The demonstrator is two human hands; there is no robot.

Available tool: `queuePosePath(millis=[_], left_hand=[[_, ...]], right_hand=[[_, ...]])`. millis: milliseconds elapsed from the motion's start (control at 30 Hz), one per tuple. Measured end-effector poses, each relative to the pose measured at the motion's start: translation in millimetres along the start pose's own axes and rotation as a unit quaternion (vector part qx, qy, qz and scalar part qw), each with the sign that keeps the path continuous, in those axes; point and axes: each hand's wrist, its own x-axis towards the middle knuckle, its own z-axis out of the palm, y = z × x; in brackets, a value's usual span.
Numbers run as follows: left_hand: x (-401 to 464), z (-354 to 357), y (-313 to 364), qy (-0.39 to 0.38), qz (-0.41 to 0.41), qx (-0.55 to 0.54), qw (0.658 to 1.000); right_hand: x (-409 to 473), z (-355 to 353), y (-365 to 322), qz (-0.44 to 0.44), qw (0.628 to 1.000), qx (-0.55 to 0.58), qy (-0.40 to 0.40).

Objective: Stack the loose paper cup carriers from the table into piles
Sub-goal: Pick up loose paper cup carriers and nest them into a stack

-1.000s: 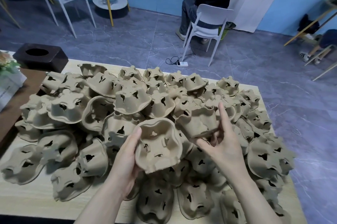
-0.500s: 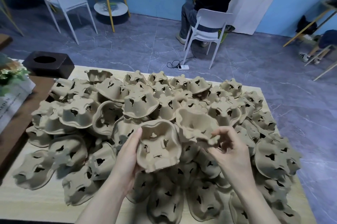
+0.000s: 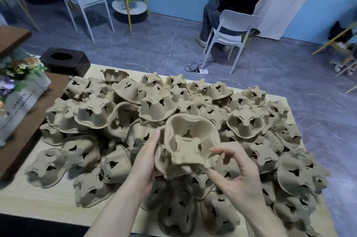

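Observation:
Several brown moulded-pulp cup carriers (image 3: 156,105) lie in a loose heap, most of them upside down, over the light wooden table (image 3: 48,204). My left hand (image 3: 146,161) holds one carrier (image 3: 161,163) from its left side, open side facing me. A second carrier (image 3: 191,140) sits nested in front of it, tilted, its hollow toward me. My right hand (image 3: 237,178) pinches that second carrier's lower right rim between thumb and fingers. Both held carriers hover just above the heap near the table's front middle.
A dark box with a round hole (image 3: 64,61) stands at the table's far left corner. A flower box (image 3: 21,90) rests on a brown side table (image 3: 23,140) to the left. Beyond, a person sits on a white chair (image 3: 231,26); a power strip (image 3: 201,71) lies on the floor.
My right hand lifted a carrier from the heap, brought it leftward and set it into the one held in my left hand. The view tilted slightly downward.

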Motion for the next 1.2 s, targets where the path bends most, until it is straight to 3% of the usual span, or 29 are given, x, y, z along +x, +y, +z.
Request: queuePosePath(millis=[333,500,867,1033,1200], left_hand=[[-9,-5,-9,0.028,0.016,-0.012,0.999],[-21,-7,-16,0.050,0.070,-0.022,0.996],[-33,-38,-28,0.107,0.052,-0.059,0.991],[-28,-56,-21,0.092,0.044,-0.038,0.994],[-26,-73,-11,0.077,0.047,-0.070,0.993]], right_hand=[[-5,0,13,-0.054,0.994,0.005,-0.097],[-4,3,17,-0.065,0.987,0.013,-0.145],[-5,25,11,-0.016,0.975,0.056,-0.216],[-3,47,1,0.068,0.975,0.106,-0.181],[2,73,-10,0.269,0.936,0.187,-0.129]])
